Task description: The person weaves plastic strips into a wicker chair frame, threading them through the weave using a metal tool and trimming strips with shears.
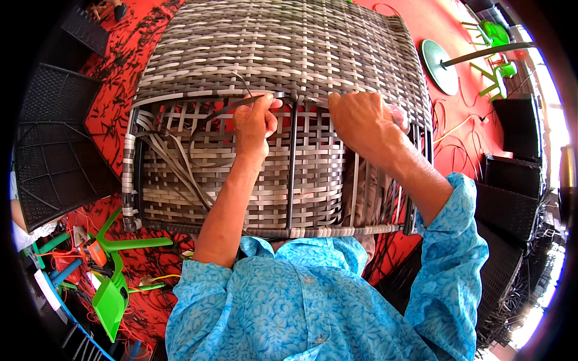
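Note:
A large grey-brown woven wicker furniture piece [289, 45] lies before me, its open frame side towards me. My left hand [253, 123] is closed in a pinch on a dark flat weaving strip [218, 112] at the upper frame bar, left of the dark centre upright [292, 165]. Right of that upright, my right hand [364, 122] is closed in a fist close to the same bar. A thin shiny end shows by its knuckles, but what it grips is mostly hidden. Several loose grey strips [171, 153] hang at the frame's left side.
A bright green plastic chair [111, 301] stands at the lower left, near an orange tool [96, 253]. Dark woven panels [54, 138] line the left. Scraps of strip litter the red floor [117, 108]. A round-based stand [439, 67] and black woven pieces [509, 201] are at the right.

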